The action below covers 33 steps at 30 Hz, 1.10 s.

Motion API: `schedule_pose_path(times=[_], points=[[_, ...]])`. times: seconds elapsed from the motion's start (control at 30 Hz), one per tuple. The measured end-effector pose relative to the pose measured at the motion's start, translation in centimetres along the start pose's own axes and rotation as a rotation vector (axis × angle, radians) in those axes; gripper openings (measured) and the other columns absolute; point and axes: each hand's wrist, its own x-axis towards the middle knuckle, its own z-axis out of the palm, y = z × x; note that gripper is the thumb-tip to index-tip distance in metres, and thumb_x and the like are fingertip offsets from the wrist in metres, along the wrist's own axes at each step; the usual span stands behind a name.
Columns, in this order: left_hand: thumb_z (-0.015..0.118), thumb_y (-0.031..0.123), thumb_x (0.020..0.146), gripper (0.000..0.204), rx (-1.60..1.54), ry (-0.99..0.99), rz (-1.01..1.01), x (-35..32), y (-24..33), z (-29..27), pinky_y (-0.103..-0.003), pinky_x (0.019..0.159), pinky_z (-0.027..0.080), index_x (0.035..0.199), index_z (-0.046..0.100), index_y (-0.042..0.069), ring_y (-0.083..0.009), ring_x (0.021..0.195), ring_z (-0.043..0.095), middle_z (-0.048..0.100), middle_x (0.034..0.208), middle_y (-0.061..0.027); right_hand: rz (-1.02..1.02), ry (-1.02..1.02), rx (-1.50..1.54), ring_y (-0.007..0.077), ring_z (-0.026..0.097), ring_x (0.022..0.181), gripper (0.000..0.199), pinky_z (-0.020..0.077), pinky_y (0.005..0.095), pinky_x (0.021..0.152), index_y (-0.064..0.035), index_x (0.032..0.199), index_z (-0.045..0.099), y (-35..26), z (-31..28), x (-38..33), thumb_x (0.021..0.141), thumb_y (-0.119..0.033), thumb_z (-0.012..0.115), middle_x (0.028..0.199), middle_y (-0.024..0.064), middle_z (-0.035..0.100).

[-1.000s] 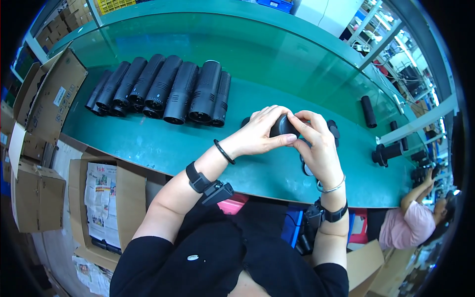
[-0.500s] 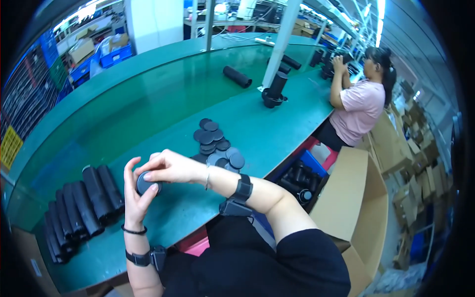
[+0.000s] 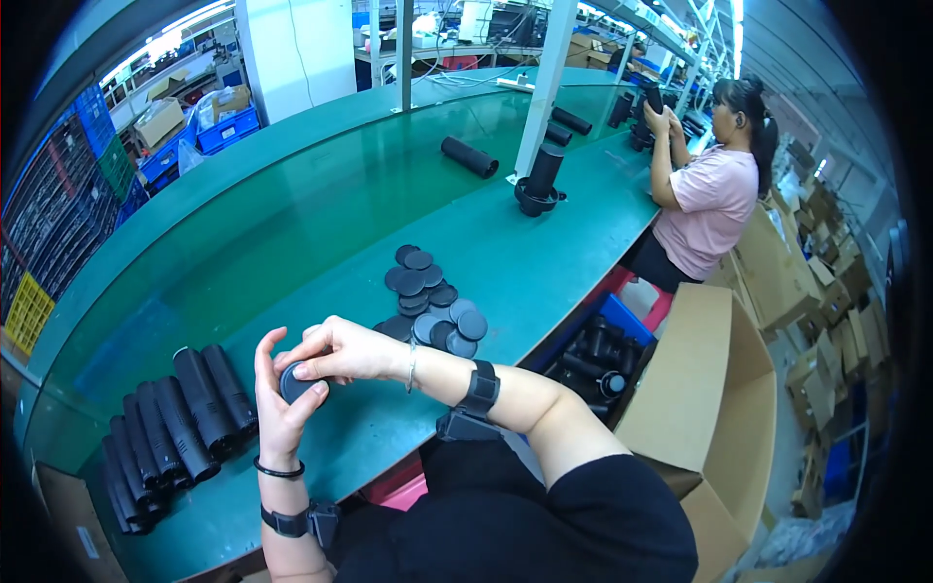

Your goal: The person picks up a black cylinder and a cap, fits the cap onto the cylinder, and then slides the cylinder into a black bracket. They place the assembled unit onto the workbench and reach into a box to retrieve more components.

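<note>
Between my two hands is a dark round cap, facing up (image 3: 293,387). My left hand (image 3: 279,416) grips its side with the thumb at the near edge and the fingers at the far side. From the right, my right hand (image 3: 348,352) presses thumb and fingers onto the cap's top and rim. Whether anything sits beneath the cap is hidden. Several black tubes (image 3: 180,425) lie side by side on the green bench (image 3: 369,437), left of my left hand. Beyond my right wrist is a loose pile of flat dark discs (image 3: 413,282), some greyer.
A black tube in a round base (image 3: 539,185) stands by a white post (image 3: 544,87). Another tube (image 3: 469,156) lies farther back. At right are a blue bin (image 3: 622,330) with black parts and an open cardboard box (image 3: 680,389). A co-worker (image 3: 714,185) handles a black part.
The view has shifted slightly, so bench things appear a little lower and to the right. Both hands keep hold of the cap. The co-worker's hands and black part have shifted slightly.
</note>
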Motion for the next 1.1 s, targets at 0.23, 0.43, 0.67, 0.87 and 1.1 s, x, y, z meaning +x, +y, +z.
schedule_pose_path(times=[0.23, 0.43, 0.67, 0.87, 1.1], points=[[0.066, 0.017, 0.082, 0.061, -0.219, 0.135, 0.058, -2.2, 0.5, -2.3, -0.031, 0.090, 0.048, 0.136, 0.041, 0.003, -0.0186, 0.100, 0.059, 0.061, 0.104, -0.0106, -0.138, -0.093, -0.320, 0.0215, 0.055, 0.109, 0.082, 0.0495, 0.0322, 0.086, -0.0094, 0.148, 0.039, 2.0, -0.7, -0.2, 0.079, -0.025, 0.080, 0.124, 0.0136, 0.054], [0.052, 0.038, 0.098, 0.053, -0.705, 0.131, -0.030, -0.4, 0.3, -1.0, -0.042, 0.103, 0.042, 0.142, 0.041, 0.011, -0.0265, 0.116, 0.055, 0.060, 0.122, -0.0183, 0.089, -0.200, -0.362, 0.0246, 0.048, 0.128, 0.089, 0.0375, 0.0363, 0.108, 0.0011, 0.146, 0.035, 1.0, -1.6, -2.6, 0.073, -0.021, 0.080, 0.137, 0.0177, 0.051], [0.075, 0.032, 0.078, 0.058, 1.405, 0.502, 0.192, -1.1, 1.7, -9.0, -0.045, 0.084, 0.049, 0.127, 0.053, 0.009, -0.0352, 0.107, 0.053, 0.052, 0.119, -0.0187, 0.222, 0.367, -0.369, 0.0124, 0.054, 0.079, 0.051, 0.0442, 0.0271, 0.064, -0.0145, 0.134, 0.043, 1.6, -11.0, 1.1, 0.090, -0.024, 0.067, 0.093, 0.0038, 0.057], [0.080, 0.028, 0.072, 0.071, 1.668, 0.442, -0.162, 1.7, 0.5, -11.8, -0.044, 0.074, 0.055, 0.133, 0.047, 0.012, -0.0361, 0.099, 0.059, 0.053, 0.113, -0.0168, 0.298, 0.707, -0.508, 0.0248, 0.063, 0.089, 0.063, 0.0514, 0.0358, 0.068, -0.0082, 0.135, 0.039, 9.6, -27.5, 5.9, 0.084, -0.027, 0.071, 0.105, 0.0164, 0.064], [0.080, 0.009, 0.065, 0.097, 1.422, 0.374, -0.414, 1.8, 0.8, -13.4, -0.049, 0.086, 0.053, 0.147, 0.027, 0.010, -0.0463, 0.104, 0.059, 0.055, 0.115, -0.0288, 0.270, 0.700, -1.230, 0.0491, 0.058, 0.106, 0.070, 0.0485, 0.0526, 0.090, -0.0085, 0.133, 0.035, 12.2, -28.5, 8.9, 0.078, -0.018, 0.078, 0.113, 0.0308, 0.059]])
